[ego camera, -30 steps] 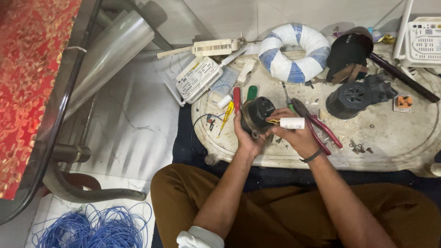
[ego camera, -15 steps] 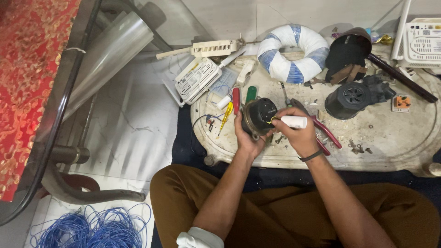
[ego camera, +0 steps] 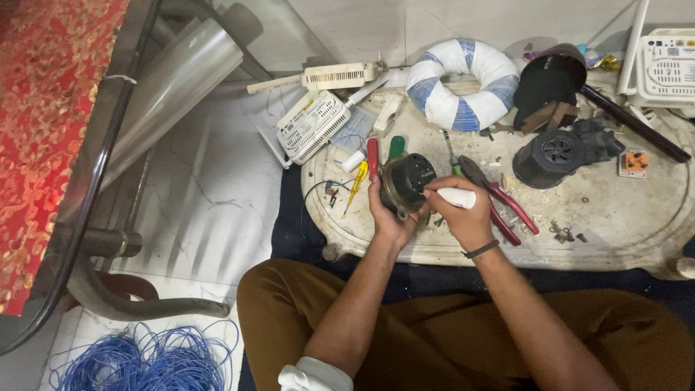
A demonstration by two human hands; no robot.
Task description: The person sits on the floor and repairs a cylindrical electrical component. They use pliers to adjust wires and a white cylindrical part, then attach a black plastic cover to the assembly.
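Note:
My left hand (ego camera: 386, 217) grips a small round black motor (ego camera: 407, 182) from below, holding it upright over the near edge of a white oval work board (ego camera: 601, 224). My right hand (ego camera: 463, 213) is closed around a white-handled tool (ego camera: 456, 197) whose tip rests against the motor's right side. Red-handled pliers (ego camera: 507, 203) lie just right of that hand. Red, green and yellow screwdrivers (ego camera: 372, 158) lie left of the motor.
A blue-and-white wound ring (ego camera: 462, 83), a black motor housing (ego camera: 557, 153), a dark cap (ego camera: 550, 80) and white plastic boxes (ego camera: 315, 124) sit on and beside the board. Blue wire coil (ego camera: 145, 358) lies on the floor lower left. A glass table with red cloth (ego camera: 51, 130) stands left.
The right hand with the white-handled tool has shifted slightly closer against the motor; the left hand keeps the same hold. Nothing else moved.

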